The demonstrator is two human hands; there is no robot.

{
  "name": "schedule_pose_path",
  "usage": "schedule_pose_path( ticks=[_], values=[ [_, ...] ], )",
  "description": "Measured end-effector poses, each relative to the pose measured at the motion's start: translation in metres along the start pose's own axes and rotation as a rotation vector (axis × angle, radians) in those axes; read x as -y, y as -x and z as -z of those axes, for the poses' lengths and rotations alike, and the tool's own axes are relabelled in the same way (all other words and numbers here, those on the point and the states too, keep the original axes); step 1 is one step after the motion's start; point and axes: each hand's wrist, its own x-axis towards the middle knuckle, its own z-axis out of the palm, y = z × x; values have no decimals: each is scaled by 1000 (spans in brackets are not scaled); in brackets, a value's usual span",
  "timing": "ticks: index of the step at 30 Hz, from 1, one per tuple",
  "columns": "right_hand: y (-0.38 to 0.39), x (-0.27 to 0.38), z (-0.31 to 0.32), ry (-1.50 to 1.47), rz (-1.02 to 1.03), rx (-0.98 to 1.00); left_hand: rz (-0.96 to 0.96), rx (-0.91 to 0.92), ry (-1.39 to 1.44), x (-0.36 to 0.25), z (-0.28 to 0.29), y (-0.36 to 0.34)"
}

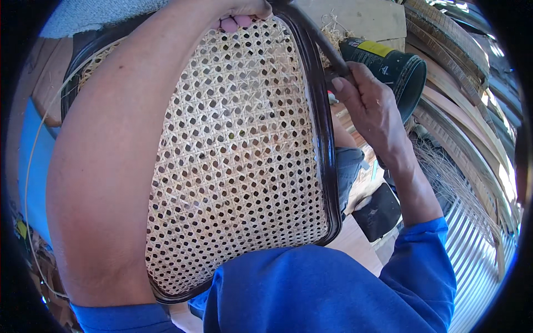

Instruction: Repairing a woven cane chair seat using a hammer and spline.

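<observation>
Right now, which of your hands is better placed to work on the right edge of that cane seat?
Probably the right hand: it grips a dark tool against the dark frame. The left hand is curled over the woven panel's top edge.

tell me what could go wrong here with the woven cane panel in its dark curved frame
The left hand grips only the top edge of the woven cane panel in its dark curved wooden frame, so the frame could slip or twist on the lap. The right hand presses a dark tool handle at the rim; a slip might pierce the weave. The dark cylindrical can close behind could be knocked over.
</observation>
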Motion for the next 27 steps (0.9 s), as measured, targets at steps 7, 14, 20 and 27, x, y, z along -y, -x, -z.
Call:
schedule_pose_path(
  ticks=[7, 14, 20, 27],
  values=[
    [3, -6, -4, 7, -38, -17, -4, 8, 30, 1, -4, -5],
    [13, 0, 4, 54, -114, -5, -59, 11, 93, 11, -12, -30],
    [105, -16, -3, -407, -413, -278, -181, -315, -261, 19, -36, 32],
    [223, -65, -63, -635, -558, -328, -277, -655, -513, 4, -93, 58]
  ],
)
